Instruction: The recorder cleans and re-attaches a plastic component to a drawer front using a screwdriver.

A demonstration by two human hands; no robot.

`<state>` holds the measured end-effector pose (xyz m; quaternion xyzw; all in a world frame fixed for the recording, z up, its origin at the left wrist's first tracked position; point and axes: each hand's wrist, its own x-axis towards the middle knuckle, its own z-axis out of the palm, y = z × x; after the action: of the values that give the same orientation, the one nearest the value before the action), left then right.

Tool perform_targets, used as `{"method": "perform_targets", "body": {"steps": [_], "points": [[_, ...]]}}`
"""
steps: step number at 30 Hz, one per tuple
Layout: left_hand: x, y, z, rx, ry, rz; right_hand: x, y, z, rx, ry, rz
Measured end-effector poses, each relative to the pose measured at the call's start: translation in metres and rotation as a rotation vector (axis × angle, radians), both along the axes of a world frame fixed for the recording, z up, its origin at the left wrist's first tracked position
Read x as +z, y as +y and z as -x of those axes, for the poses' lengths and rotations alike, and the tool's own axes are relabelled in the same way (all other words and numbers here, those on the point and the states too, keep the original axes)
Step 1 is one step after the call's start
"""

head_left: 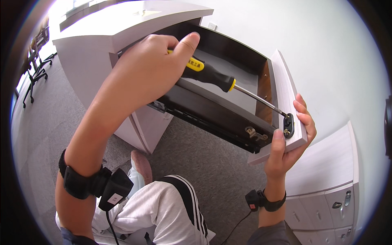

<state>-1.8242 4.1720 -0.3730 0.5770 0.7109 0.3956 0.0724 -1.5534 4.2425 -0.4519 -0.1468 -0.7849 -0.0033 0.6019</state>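
Note:
My left hand (153,67) is wrapped round the black and yellow handle of a screwdriver (214,75). Its metal shaft slants down to the right, and the tip meets a screw at the upper end of a small black oval fitting (289,125). That fitting lies against the inner face of a pale wood-grain drawer front (283,77); a second screw shows at its lower end. My right hand (286,151) grips the panel's edge, thumb beside the fitting and fingers behind. The dark drawer (216,110) is pulled out, a metal bracket (256,133) on its side.
A pale cabinet (85,61) surrounds the drawer at the left. Beneath the drawer runs a black slide rail (196,122). Another cabinet (322,192) with locks stands at lower right by the white wall (330,61). Office chairs (34,69) are far left; my legs are below.

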Motion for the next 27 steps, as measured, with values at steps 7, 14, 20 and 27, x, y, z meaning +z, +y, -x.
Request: {"method": "perform_targets", "body": {"steps": [7,14,20,27], "points": [[-0.008,-0.013,0.009,-0.394,-0.228,-0.309,0.0,-0.002,0.001,-0.008,0.023,0.007],[-0.005,-0.006,-0.006,-0.118,-0.423,-0.129,0.0,-0.002,0.001,-0.013,-0.001,0.003],[0.004,0.003,0.004,-0.182,-0.48,-0.096,-0.001,0.0,-0.002,-0.022,-0.013,-0.006],[-0.006,-0.009,0.006,-0.423,-0.545,-0.195,-0.002,0.002,0.001,0.035,0.035,0.005]]}}
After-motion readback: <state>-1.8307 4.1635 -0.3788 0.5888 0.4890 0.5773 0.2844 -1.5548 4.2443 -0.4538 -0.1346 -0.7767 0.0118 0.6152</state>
